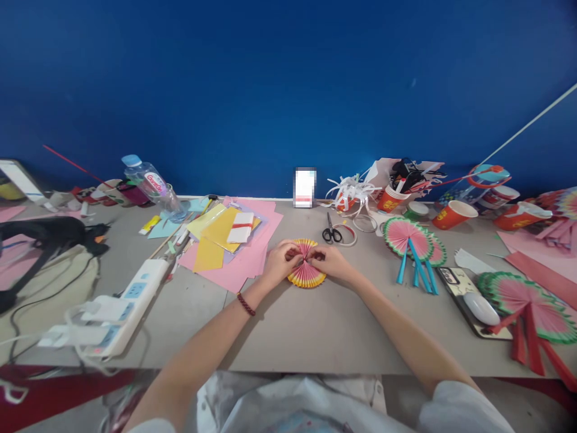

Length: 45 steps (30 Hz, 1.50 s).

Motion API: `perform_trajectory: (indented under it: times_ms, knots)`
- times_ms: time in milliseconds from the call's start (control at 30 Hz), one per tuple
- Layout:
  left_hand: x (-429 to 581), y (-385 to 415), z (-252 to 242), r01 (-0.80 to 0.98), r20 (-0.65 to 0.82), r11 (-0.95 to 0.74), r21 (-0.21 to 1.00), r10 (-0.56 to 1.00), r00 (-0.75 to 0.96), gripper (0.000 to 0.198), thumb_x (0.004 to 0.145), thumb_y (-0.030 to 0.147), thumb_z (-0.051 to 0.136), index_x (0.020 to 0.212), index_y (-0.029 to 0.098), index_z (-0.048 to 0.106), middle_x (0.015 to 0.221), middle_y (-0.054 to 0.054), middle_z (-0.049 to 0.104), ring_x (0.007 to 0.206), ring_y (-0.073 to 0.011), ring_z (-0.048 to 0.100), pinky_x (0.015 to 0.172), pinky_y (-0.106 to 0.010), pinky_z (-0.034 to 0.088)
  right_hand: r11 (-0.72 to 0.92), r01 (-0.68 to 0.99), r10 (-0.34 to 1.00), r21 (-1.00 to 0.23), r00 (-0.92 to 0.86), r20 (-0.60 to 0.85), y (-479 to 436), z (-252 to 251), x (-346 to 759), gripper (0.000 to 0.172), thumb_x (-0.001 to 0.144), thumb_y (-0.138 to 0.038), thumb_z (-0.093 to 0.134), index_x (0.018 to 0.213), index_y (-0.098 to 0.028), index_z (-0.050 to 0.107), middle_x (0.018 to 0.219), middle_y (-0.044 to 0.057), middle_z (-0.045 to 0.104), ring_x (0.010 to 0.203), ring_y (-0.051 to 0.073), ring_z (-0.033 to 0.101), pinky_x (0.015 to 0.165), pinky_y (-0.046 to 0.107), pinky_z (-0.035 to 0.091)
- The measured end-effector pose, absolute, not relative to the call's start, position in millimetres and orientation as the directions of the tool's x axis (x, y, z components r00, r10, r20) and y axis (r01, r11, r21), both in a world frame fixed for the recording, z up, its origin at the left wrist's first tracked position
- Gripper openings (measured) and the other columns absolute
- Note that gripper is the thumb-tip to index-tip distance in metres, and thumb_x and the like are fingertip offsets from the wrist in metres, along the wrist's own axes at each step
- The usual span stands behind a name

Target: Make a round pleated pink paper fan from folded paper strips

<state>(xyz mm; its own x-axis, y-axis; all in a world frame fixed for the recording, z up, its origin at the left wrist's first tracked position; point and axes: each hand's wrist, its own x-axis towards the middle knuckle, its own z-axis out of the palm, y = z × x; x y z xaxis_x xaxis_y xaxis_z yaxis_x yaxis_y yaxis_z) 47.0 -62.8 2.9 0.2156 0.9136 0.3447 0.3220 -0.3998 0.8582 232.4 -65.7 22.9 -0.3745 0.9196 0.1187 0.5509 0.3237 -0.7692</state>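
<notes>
A round pleated paper fan (307, 275), pink with a yellow edge, lies on the grey table (306, 343) in front of me. My left hand (283, 263) grips it from the left, thumb and fingers pinched close to its centre. From the other side my right hand (330, 263) pinches the folds near the middle too. The fan is spread into a nearly full circle; its very centre is partly covered by my fingertips. Black-handled scissors (332, 233) lie just beyond my right hand, beside a roll of tape (347, 236).
Pink paper (216, 273) and yellow sheets (210, 255) lie to the left, near a white power strip (135, 300) and a tilted plastic bottle (155, 186). On the right are finished-looking fans (408, 237), a phone (455, 279) under a white mouse (481, 308), and red cups (455, 214).
</notes>
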Motion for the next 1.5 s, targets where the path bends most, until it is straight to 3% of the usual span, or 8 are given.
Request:
perform_trajectory:
  times_ms: [267, 567, 767, 900, 1167, 1300, 1500]
  knots:
    - [47, -60, 1, 0.391, 0.348, -0.413, 0.822, 0.909, 0.229, 0.013, 0.08, 0.024, 0.061, 0.089, 0.018, 0.066, 0.105, -0.007, 0.059, 0.086, -0.0152, 0.062, 0.07, -0.027, 0.056, 0.317, 0.567, 0.929, -0.76, -0.345, 0.13, -67, 21, 229, 0.012, 0.077, -0.024, 0.059, 0.074, -0.017, 0.068, 0.068, 0.001, 0.064, 0.06, 0.012, 0.053, 0.058, 0.023, 0.039]
    - [58, -60, 6, 0.459, 0.335, -0.373, 0.806, 0.927, 0.167, 0.005, 0.074, 0.015, 0.064, 0.076, 0.018, 0.068, 0.1, -0.006, 0.061, 0.083, -0.0159, 0.063, 0.07, -0.028, 0.054, 0.323, 0.516, 0.927, -0.793, -0.343, 0.154, -67, 17, 228, 0.011, 0.076, -0.021, 0.057, 0.073, -0.017, 0.067, 0.068, 0.001, 0.064, 0.061, 0.012, 0.054, 0.058, 0.023, 0.04]
    - [60, -63, 6, 0.523, 0.352, -0.404, 0.75, 0.914, 0.201, 0.008, 0.076, 0.014, 0.061, 0.071, 0.017, 0.066, 0.112, -0.009, 0.063, 0.102, -0.0223, 0.061, 0.085, -0.037, 0.051, 0.31, 0.519, 0.929, -0.796, -0.344, 0.137, -67, 18, 227, 0.011, 0.076, -0.02, 0.057, 0.072, -0.017, 0.067, 0.067, 0.0, 0.063, 0.061, 0.012, 0.053, 0.058, 0.023, 0.039]
    - [61, -65, 6, 0.534, 0.381, -0.438, 0.723, 0.898, 0.221, 0.013, 0.078, 0.014, 0.057, 0.066, 0.016, 0.062, 0.112, -0.01, 0.063, 0.104, -0.0217, 0.06, 0.089, -0.036, 0.05, 0.324, 0.529, 0.924, -0.784, -0.354, 0.143, -67, 19, 226, 0.011, 0.076, -0.021, 0.057, 0.074, -0.017, 0.067, 0.069, 0.001, 0.064, 0.063, 0.013, 0.054, 0.062, 0.024, 0.04]
    - [56, -67, 9, 0.571, 0.488, -0.523, 0.633, 0.842, 0.23, 0.01, 0.081, 0.016, 0.054, 0.083, 0.019, 0.062, 0.109, -0.006, 0.061, 0.103, -0.0185, 0.057, 0.089, -0.033, 0.048, 0.331, 0.542, 0.922, -0.773, -0.358, 0.143, -66, 19, 226, 0.011, 0.077, -0.021, 0.057, 0.072, -0.017, 0.067, 0.069, 0.001, 0.064, 0.062, 0.012, 0.054, 0.061, 0.024, 0.04]
    - [51, -65, 10, 0.61, 0.525, -0.621, 0.492, 0.77, 0.362, 0.022, 0.084, 0.015, 0.05, 0.099, 0.021, 0.064, 0.11, -0.006, 0.061, 0.103, -0.0197, 0.055, 0.09, -0.035, 0.047, 0.319, 0.546, 0.927, -0.775, -0.349, 0.135, -66, 19, 227, 0.011, 0.076, -0.02, 0.057, 0.071, -0.017, 0.066, 0.068, 0.0, 0.063, 0.062, 0.012, 0.053, 0.06, 0.023, 0.039]
    - [42, -58, 4, 0.545, 0.512, -0.703, 0.456, 0.709, 0.485, 0.016, 0.084, 0.017, 0.054, 0.091, 0.021, 0.068, 0.103, -0.004, 0.066, 0.097, -0.0188, 0.058, 0.084, -0.033, 0.049, 0.297, 0.524, 0.93, -0.798, -0.349, 0.117, -67, 19, 228, 0.012, 0.077, -0.023, 0.057, 0.073, -0.017, 0.066, 0.069, 0.001, 0.064, 0.061, 0.012, 0.053, 0.057, 0.023, 0.039]
